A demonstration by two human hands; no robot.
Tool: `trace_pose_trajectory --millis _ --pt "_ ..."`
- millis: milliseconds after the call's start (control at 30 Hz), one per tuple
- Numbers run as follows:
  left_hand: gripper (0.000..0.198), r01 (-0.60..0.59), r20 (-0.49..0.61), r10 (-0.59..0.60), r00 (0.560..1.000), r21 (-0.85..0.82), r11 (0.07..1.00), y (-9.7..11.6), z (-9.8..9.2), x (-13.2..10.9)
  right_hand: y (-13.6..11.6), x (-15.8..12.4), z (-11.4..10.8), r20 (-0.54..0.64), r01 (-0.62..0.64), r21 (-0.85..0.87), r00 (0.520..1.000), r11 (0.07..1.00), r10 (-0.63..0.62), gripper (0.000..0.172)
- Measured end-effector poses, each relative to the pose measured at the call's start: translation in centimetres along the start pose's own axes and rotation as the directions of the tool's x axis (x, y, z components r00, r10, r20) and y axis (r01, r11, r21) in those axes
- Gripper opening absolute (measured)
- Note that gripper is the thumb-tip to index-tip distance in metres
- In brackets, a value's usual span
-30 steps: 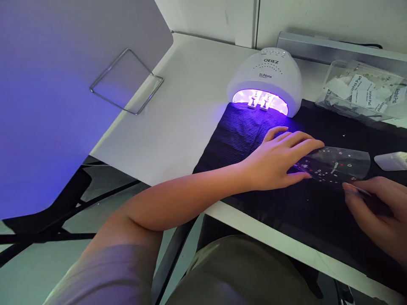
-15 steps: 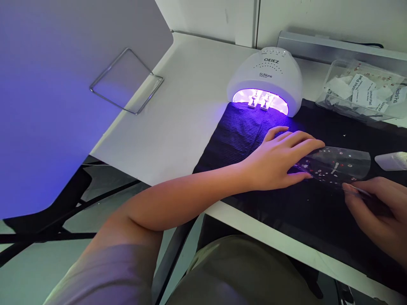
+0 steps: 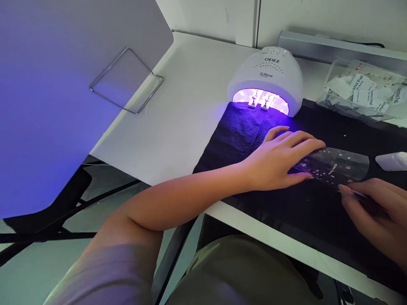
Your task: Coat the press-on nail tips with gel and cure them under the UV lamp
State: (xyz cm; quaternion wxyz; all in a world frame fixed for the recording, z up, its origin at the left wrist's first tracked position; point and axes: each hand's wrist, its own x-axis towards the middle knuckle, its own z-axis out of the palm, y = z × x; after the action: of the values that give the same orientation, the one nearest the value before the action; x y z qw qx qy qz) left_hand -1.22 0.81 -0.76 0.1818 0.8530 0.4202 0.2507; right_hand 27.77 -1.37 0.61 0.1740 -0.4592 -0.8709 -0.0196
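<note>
My left hand holds a clear nail sticker sheet, with the thumb at its near edge and the fingers at its far edge. The sheet bows upward and carries small red and white motifs. At its lower right edge, my right hand pinches slim tweezers. Their tip is close to the sheet, but whether it touches is too small to tell. Beyond my left hand, a white nail lamp glows violet, with two small stands bearing nail tips in its mouth.
A black cloth covers part of the white table. At the back right is a clear box of alcohol pads. A white bottle lies right of the sheet. A wire stand and a pale panel are at left.
The sheet's right end has shifted slightly left and tilted. My right hand with the tweezers has moved a little left along its edge. My left hand has stayed nearly still.
</note>
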Motion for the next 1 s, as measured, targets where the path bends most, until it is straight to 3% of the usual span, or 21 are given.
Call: trace_pose_trajectory --millis 233,467,733,1000 --pt "0.049 -0.001 0.001 0.001 1.0 0.01 1.0 -0.02 0.06 0.01 0.22 -0.36 0.26 -0.024 0.027 0.021 0.999 0.999 -0.026 0.036" --pt "0.042 -0.024 -0.038 0.025 0.999 0.022 0.999 -0.19 0.14 0.0 0.13 -0.19 0.12 -0.026 -0.002 0.013 1.0 1.0 0.002 0.041" --pt "0.042 -0.025 -0.045 0.026 0.999 0.022 0.999 -0.18 0.04 -0.09 0.59 -0.86 0.26 0.006 -0.169 0.039 0.986 0.985 0.169 0.049" --pt "0.045 -0.019 -0.038 0.021 0.999 0.043 0.999 -0.27 0.24 0.01 0.14 -0.76 0.23 -0.012 -0.169 0.039 0.985 0.985 0.169 0.051"
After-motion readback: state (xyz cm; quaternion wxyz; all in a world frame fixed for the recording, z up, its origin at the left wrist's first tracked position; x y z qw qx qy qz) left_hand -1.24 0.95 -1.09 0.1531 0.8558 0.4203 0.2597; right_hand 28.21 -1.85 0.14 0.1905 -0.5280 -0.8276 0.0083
